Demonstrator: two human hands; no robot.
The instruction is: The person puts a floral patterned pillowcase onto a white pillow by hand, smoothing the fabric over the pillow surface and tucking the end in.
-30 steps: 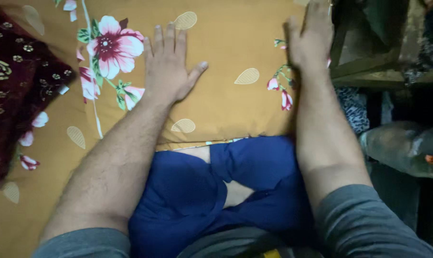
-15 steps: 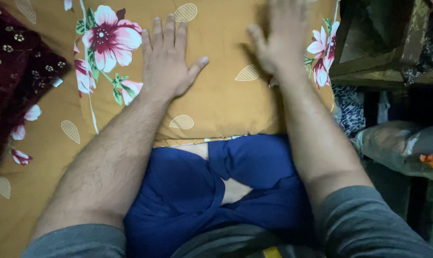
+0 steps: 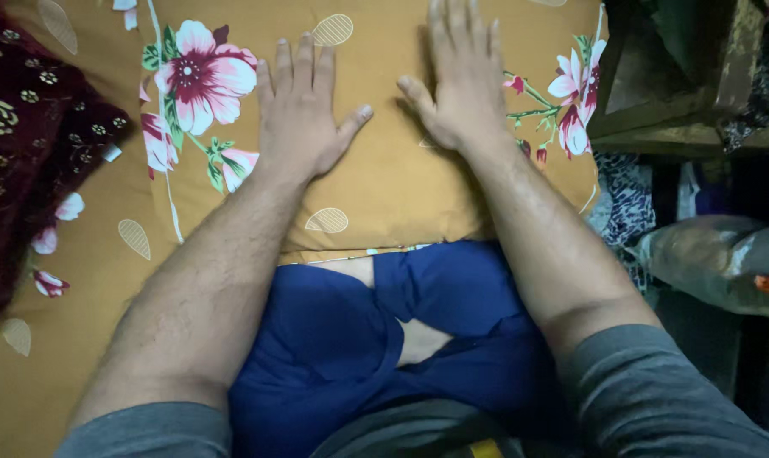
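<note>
Pillow [image 3: 393, 182] in mustard floral case, lying just ahead of blue-clad knees [image 3: 384, 339]. Left hand [image 3: 304, 114] and right hand [image 3: 461, 85] pressed flat on top of pillow, side by side, fingers spread, gripping nothing. Maroon cloth [image 3: 28, 161] left of pillow.

A bed covered with a mustard-yellow cotton sheet printed with pink flowers [image 3: 79, 339] is seen from above. On it, a soft rectangular pillow in the same yellow flowered fabric [image 3: 384, 178] is laid flat. At the left edge of the sheet, a dark maroon blanket with small golden patterns [image 3: 28, 144] is spread beside the pillow.
</note>
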